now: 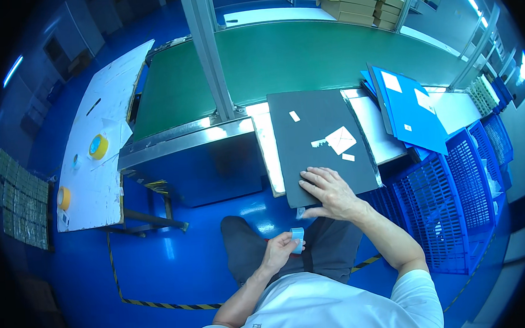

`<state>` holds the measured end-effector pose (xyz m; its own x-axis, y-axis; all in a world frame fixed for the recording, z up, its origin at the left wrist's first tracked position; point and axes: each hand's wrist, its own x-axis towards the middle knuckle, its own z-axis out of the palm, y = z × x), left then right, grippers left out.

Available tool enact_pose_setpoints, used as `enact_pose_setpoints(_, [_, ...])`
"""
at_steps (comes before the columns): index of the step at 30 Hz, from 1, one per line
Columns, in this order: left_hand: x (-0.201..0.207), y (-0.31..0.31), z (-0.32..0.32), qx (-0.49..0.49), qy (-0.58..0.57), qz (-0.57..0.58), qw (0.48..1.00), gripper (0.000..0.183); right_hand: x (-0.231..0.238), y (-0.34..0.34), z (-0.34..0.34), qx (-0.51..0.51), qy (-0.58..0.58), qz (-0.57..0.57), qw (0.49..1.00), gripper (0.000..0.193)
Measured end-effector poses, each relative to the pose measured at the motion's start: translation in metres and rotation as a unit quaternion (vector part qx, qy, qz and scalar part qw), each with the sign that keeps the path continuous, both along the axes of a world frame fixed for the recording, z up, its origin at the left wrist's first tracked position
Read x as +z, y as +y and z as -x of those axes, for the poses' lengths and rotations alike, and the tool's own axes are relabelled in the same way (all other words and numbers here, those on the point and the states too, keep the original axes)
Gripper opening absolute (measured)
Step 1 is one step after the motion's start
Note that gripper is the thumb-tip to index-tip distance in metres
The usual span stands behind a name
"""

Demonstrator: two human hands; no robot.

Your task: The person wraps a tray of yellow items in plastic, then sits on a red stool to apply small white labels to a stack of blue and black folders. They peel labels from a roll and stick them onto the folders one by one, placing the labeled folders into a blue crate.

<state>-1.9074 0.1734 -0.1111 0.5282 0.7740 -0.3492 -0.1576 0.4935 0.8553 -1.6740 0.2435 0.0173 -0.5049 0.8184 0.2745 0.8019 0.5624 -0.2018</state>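
Note:
In front of me lies a flat black board (300, 145) with several white labels on it. My right hand (333, 197) rests on its near edge, fingers spread, with the thumb apart from them and lower. Close to my lap, my left hand (280, 249) is closed around a small pale-blue roll of tape (298, 238). A short clear strip, perhaps tape, shows at the board's near edge beside my right thumb; whether it joins the roll I cannot tell.
Blue boards (409, 113) with white labels are stacked at the right. Blue plastic crates (431, 209) stand below them. A green conveyor belt (281, 52) runs behind a metal post (206, 55). On the left, a white table (99, 183) bears yellow tape rolls (98, 146). Cardboard boxes (349, 5) sit at the back.

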Motion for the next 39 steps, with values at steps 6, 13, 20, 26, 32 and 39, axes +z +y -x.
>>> enact_pose_setpoints(6, [-0.006,0.005,-0.003,0.003,-0.001,0.002,1.0,0.025,0.008,-0.002,-0.004,-0.042,0.246,0.051,0.967,0.048])
enact_pose_setpoints(13, [-0.011,-0.003,-0.004,-0.005,-0.003,0.022,1.0,0.024,0.004,0.028,-0.003,-0.051,0.138,-0.151,0.978,0.01])
enact_pose_setpoints(20, [-0.019,-0.006,-0.003,0.001,-0.019,0.033,0.999,0.024,-0.012,0.015,-0.004,-0.046,0.123,-0.056,0.99,0.015])
enact_pose_setpoints(26, [-0.018,-0.005,-0.004,-0.002,0.008,0.033,0.999,0.025,0.001,-0.007,-0.004,-0.02,0.038,-0.026,0.999,0.051])
enact_pose_setpoints(32, [-0.014,-0.005,-0.012,-0.007,0.004,0.033,0.999,0.026,-0.002,-0.021,-0.012,-0.011,-0.043,-0.005,0.999,0.068])
enact_pose_setpoints(39, [-0.012,-0.007,-0.011,-0.001,0.013,0.039,0.999,0.025,0.045,-0.025,-0.011,0.003,-0.053,-0.108,0.993,0.055])
